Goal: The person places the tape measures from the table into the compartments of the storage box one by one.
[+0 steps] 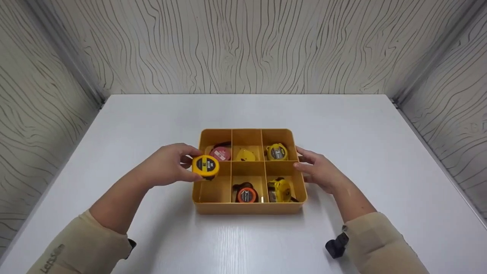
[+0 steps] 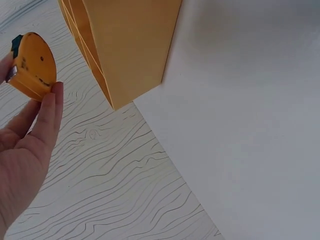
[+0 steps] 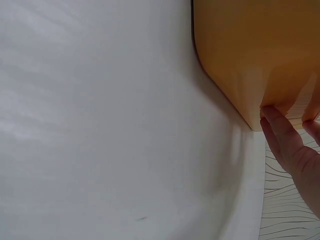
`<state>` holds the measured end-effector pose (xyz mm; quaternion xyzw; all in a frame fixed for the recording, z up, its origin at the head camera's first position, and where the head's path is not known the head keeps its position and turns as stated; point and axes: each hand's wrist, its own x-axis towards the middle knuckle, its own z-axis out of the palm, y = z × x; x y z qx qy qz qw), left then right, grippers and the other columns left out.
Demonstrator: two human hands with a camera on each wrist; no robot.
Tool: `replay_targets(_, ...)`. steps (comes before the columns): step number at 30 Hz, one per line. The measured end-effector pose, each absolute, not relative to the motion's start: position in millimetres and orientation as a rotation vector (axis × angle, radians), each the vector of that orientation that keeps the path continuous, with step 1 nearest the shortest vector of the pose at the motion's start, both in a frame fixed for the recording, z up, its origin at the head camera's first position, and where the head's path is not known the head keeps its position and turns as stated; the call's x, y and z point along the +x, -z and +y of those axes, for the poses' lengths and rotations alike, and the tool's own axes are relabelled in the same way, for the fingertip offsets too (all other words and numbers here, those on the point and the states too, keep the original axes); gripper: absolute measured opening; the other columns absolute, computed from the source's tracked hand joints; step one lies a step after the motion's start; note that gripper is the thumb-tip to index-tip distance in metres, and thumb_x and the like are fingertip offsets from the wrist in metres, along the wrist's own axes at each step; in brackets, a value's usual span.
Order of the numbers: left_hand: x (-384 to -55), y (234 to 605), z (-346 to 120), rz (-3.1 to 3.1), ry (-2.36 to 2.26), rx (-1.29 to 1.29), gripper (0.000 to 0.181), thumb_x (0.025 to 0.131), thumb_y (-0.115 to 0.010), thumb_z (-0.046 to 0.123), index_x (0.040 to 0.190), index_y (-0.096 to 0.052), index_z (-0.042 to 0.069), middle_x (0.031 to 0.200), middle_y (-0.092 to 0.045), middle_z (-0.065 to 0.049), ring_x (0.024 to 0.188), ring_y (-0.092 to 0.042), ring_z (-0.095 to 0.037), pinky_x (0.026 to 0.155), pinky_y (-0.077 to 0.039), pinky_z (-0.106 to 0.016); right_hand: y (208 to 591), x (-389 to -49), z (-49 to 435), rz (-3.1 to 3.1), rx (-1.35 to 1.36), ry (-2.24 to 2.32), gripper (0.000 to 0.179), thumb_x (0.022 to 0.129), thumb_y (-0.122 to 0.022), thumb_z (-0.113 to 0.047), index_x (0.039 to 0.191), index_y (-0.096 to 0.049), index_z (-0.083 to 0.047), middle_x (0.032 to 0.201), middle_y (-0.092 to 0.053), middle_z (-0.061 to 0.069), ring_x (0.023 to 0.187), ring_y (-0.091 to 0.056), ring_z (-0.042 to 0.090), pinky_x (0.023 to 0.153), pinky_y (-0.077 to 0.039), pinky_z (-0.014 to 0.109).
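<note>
A yellow tape measure (image 1: 205,166) with a dark label is pinched between the thumb and fingers of my left hand (image 1: 167,165). It is held above the left side of a divided yellow box (image 1: 247,208); the left wrist view shows the tape measure's plain back (image 2: 41,62). My right hand (image 1: 321,171) touches the box's right outer wall (image 3: 250,65) with its fingertips. Inside the box lie a pink tape measure (image 1: 220,153) at back left, a yellow one (image 1: 246,155) at back middle, another (image 1: 277,152) at back right, an orange-rimmed one (image 1: 247,195) at front middle and a yellow one (image 1: 280,190) at front right.
The box stands on a white table (image 1: 243,243), its front left compartment lying below the held tape measure. Wood-patterned panels (image 1: 243,45) rise behind the table and on both sides. A small black device (image 1: 336,246) sits at the right sleeve.
</note>
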<state>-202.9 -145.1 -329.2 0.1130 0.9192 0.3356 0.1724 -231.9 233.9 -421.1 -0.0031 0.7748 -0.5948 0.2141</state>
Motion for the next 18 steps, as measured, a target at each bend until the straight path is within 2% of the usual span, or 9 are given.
replay_targets(5,-196.8,326.3,-131.1,2.574,-0.962,0.24,0.055,0.067,-0.081,0.021,0.118,-0.06,0.014,0.107,-0.057,0.0,0.099,-0.057,-0.018,0.08,-0.052,-0.031,423.1,-232.2,234.6,2.143,-0.006,1.668,0.067,0.088,-0.06,-0.022,0.146,-0.024,-0.022,0.142,-0.031,0.017,0.122,-0.044,0.033,0.089,-0.047,0.041)
replay_targets(11,-190.3,325.0,-121.1,2.552,-1.045,0.18,0.055,0.069,-0.08,0.019,0.119,-0.059,0.009,0.109,-0.056,-0.004,0.098,-0.058,-0.019,0.079,-0.052,-0.031,423.8,-232.8,234.1,2.152,-0.009,1.66,0.065,0.089,-0.059,-0.021,0.145,-0.025,-0.022,0.142,-0.031,0.017,0.122,-0.043,0.033,0.089,-0.046,0.042)
replay_targets(18,-191.2,325.6,-120.3,2.565,-0.995,0.207,0.054,0.068,-0.081,0.016,0.118,-0.06,0.013,0.108,-0.055,-0.003,0.095,-0.056,-0.019,0.079,-0.052,-0.03,423.3,-233.2,233.9,2.152,0.005,1.659,0.065,0.09,-0.058,-0.021,0.145,-0.025,-0.023,0.141,-0.031,0.016,0.122,-0.044,0.033,0.089,-0.047,0.042)
